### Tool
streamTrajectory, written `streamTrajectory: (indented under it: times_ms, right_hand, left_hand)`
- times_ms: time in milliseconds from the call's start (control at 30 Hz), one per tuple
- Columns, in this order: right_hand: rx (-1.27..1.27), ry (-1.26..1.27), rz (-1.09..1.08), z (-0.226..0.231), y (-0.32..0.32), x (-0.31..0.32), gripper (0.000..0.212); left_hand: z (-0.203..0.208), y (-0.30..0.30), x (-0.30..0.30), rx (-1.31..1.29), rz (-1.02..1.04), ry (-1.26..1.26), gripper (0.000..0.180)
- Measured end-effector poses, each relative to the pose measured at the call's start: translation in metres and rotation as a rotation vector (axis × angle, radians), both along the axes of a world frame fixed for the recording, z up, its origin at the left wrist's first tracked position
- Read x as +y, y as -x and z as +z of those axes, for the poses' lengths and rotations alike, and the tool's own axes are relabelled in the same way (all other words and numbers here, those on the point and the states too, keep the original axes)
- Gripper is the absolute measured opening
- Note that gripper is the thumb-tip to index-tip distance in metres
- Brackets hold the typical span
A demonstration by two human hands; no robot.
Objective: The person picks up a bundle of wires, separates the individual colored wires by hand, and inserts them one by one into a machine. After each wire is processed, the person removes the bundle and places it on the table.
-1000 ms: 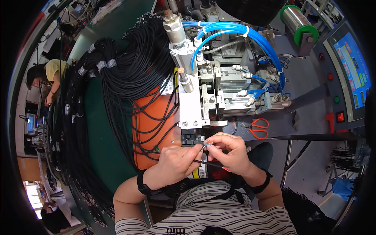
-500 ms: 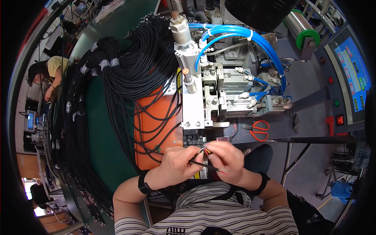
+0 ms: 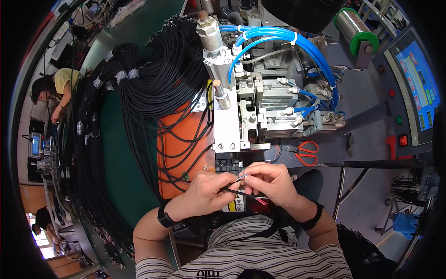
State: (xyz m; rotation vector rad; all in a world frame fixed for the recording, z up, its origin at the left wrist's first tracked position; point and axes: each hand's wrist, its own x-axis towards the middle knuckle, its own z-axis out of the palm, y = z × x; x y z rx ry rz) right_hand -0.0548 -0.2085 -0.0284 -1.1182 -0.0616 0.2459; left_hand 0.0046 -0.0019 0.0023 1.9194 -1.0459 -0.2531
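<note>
My left hand pinches a thin black cable just below the front of a metal press machine. My right hand grips the same cable's end, where short coloured wire tips stick out. Both hands meet in front of the machine's small black fixture. A black band sits on each wrist.
Large bundles of black cables lie on the green bench and over an orange plate. Orange-handled scissors rest to the right. Blue air hoses, a wire spool and a control panel with screen stand behind. Other people work at far left.
The view has shifted slightly. My two hands stay together on the cable, with the fingers shifting along its end.
</note>
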Motion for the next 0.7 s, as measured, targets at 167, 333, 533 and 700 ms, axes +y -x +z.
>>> streamTrajectory:
  times_ms: [167,333,533,700]
  right_hand:
    - [-0.098,0.016,0.068,-0.0016,-0.0053,-0.0050,0.016]
    - [-0.256,0.224,-0.004,0.0007,-0.0035,-0.0035,0.016]
    - [-0.120,0.102,0.012,-0.0037,-0.0036,-0.0040,0.015]
    - [-0.031,0.044,0.060,-0.0064,-0.0049,-0.0059,0.014]
  left_hand:
    - [0.0042,-0.0034,0.0009,0.211,-0.060,0.012,0.015]
    - [0.0027,-0.0007,-0.0031,0.229,-0.015,0.073,0.014]
    - [-0.0032,0.0018,-0.0021,0.043,0.004,-0.029,0.015]
    - [0.0006,-0.0007,-0.0033,-0.094,-0.040,-0.070,0.017]
